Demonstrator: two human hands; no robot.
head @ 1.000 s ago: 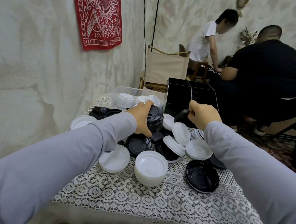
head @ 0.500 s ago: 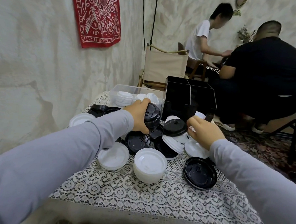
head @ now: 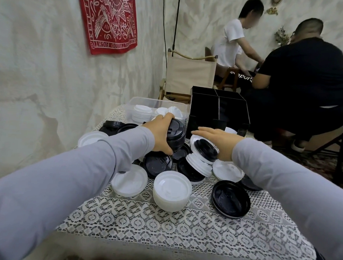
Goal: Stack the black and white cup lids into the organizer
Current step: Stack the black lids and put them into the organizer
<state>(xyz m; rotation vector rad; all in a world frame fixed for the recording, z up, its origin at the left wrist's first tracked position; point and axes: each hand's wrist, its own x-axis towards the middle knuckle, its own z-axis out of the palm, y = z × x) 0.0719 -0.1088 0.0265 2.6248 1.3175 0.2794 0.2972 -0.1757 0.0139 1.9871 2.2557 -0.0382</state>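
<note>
My left hand (head: 160, 133) grips a stack of black lids (head: 176, 134) above the pile, tilted toward the right. My right hand (head: 218, 139) stretches flat, fingers straight and pointing left, just over a black lid (head: 205, 150) that lies on leaning white lids (head: 198, 165). The black organizer (head: 219, 114) with its divided compartments stands behind both hands. Loose black and white lids cover the lace tablecloth: a white stack (head: 171, 190) in front, a black lid (head: 230, 198) at the right, a white lid (head: 129, 180) at the left.
A clear plastic bin (head: 148, 108) with white lids sits left of the organizer. A canvas chair (head: 189, 75) stands behind the table, and two people sit at the back right. The wall runs close along the left. The table's front edge (head: 160, 242) is near me.
My right hand let go of the black lid it carried, leaving it on the white lids, and now spreads flat above it. The left hand keeps its stack in place.
</note>
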